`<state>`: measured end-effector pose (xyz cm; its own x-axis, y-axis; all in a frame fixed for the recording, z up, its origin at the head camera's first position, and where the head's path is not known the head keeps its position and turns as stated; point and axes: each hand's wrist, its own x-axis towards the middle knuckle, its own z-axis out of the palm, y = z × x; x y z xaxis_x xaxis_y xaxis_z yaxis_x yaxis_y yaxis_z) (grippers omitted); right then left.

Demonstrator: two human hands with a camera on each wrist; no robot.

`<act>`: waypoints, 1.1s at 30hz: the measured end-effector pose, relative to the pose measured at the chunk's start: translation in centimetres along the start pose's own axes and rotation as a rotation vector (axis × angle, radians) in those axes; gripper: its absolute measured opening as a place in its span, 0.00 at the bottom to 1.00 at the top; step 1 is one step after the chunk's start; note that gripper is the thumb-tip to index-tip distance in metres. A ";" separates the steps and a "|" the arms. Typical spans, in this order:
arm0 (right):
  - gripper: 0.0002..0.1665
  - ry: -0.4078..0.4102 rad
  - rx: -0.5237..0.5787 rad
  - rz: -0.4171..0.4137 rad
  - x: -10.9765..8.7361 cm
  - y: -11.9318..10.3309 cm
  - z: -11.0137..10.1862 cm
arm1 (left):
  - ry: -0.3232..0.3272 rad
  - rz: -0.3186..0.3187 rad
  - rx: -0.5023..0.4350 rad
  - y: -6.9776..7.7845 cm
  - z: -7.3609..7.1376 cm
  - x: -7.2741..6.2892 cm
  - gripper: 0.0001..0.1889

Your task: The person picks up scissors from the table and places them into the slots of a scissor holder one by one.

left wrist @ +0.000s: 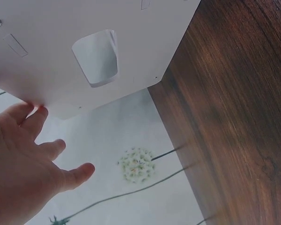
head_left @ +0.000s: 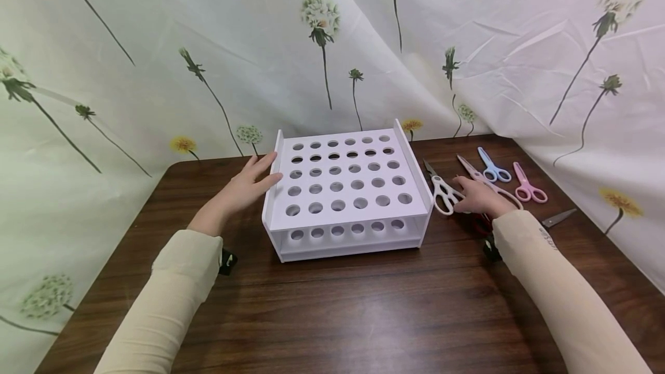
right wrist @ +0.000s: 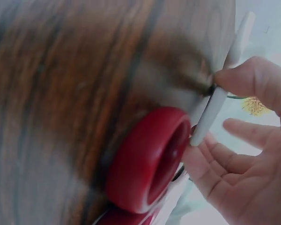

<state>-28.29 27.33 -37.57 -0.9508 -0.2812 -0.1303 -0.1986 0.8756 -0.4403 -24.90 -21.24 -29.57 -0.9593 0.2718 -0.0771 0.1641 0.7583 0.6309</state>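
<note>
Left hand (head_left: pixel 249 184) fingers spread, touching left side of white rack (head_left: pixel 343 204) on desk (head_left: pixel 332 310). Right hand (head_left: pixel 480 197) fingers pinch white-handled scissors (head_left: pixel 438 180) by the handle, right of rack; red handle (right wrist: pixel 136 164) just beside; blue scissors (head_left: pixel 487 161), pink scissors (head_left: pixel 521 176) near.

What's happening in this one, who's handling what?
A person's left hand touches the left side of a white rack with round holes, which stands on the dark wooden table. The right hand has its thumb and fingers at the handles of the white-handled scissors just right of the rack; whether the grip is firm is unclear. Blue scissors and pink scissors lie farther right, untouched.
</note>
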 end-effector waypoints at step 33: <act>0.35 0.180 0.909 0.059 -1.7 -0.4 -3.2 | 0.011 -0.004 0.017 -0.2 0.2 0.2 0.38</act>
<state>-27.34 28.76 -34.30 -0.9912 -0.1139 -0.0681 0.0416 0.2210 -0.9744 -25.05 -21.27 -29.88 -0.9624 0.2622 -0.0715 0.1636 0.7692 0.6178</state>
